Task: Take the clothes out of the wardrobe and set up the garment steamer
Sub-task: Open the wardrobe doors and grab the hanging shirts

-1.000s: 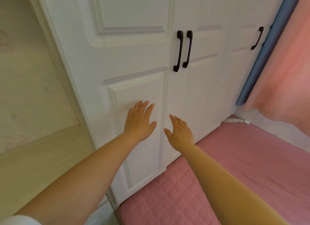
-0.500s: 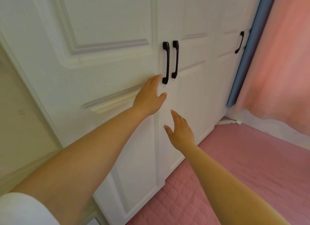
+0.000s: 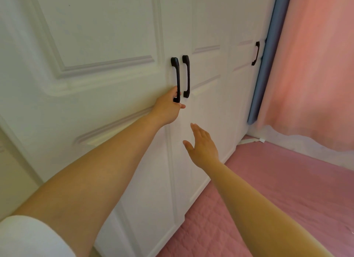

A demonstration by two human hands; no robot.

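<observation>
Left grip (image 3: 168, 107) round upright black handle (image 3: 177, 78) of shut wardrobe (image 3: 107, 36).

The left hand (image 3: 168, 108) has risen from the door panel and now hooks its fingers behind the left black handle (image 3: 177, 78).

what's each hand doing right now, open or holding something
Left hand: fingers curled round the bottom of the left black door handle.
Right hand: open, fingers straight, holding nothing.
</observation>
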